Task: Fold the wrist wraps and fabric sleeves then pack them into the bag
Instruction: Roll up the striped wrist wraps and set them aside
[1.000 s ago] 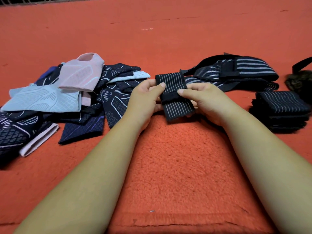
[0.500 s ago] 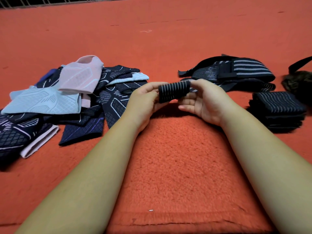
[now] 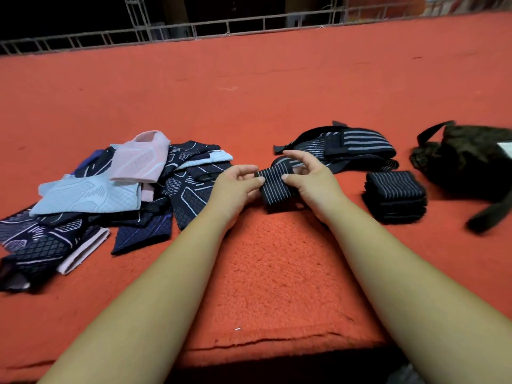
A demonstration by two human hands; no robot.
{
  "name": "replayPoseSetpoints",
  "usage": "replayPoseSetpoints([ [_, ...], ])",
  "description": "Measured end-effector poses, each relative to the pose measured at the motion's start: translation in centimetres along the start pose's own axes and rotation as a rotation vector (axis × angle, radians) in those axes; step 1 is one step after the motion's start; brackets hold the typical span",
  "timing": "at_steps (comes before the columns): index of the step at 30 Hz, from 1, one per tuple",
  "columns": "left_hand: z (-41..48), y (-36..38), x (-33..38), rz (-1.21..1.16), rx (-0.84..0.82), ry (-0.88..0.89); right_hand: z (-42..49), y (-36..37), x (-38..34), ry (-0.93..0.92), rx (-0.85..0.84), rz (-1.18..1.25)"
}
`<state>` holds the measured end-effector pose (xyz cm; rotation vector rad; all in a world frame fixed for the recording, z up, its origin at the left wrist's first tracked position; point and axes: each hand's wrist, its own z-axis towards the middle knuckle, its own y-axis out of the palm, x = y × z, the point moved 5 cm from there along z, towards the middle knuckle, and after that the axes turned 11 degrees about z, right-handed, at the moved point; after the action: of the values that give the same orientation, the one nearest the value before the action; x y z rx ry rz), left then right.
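A black wrist wrap with grey stripes (image 3: 274,184), folded into a short bundle, is held between both hands just above the red mat. My left hand (image 3: 235,187) pinches its left end. My right hand (image 3: 307,176) holds the right side with the thumb on the front and the fingers arched over the top. A neat stack of folded striped wraps (image 3: 394,195) lies to the right. Behind it lie unfolded wraps (image 3: 352,145). The dark bag (image 3: 468,159) sits at the far right with a strap trailing forward.
A loose pile of fabric sleeves (image 3: 105,189) in navy, pale blue and pink covers the left of the red mat (image 3: 277,273). A metal railing (image 3: 194,29) runs along the far edge. The mat's front edge is near my elbows.
The wrap went from a flat upright fold to a rolled bundle, and is now held lower and tilted. The head lifted, bringing the railing and more of the bag into view.
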<state>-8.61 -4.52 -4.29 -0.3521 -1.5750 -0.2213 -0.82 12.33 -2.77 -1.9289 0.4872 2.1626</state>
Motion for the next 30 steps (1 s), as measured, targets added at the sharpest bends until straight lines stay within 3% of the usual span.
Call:
replayPoseSetpoints([
  [9, -2.0, 7.5, 5.4, -0.077, -0.114, 0.033, -2.7, -7.3, -7.1, -0.166, 0.187, -0.321],
  [16, -2.5, 15.6, 7.5, 0.019, -0.173, 0.061, -3.4, -15.3, -9.7, -0.095, 0.341, -0.500],
  [25, -1.2, 21.6, 3.1, 0.353, -0.078, -0.025, -3.9, -20.4, -5.6, 0.026, 0.433, -0.692],
  [30, -1.2, 21.9, 2.3, 0.448, -0.019, 0.043, -4.1, -21.0, -4.0, 0.041, 0.445, -0.684],
])
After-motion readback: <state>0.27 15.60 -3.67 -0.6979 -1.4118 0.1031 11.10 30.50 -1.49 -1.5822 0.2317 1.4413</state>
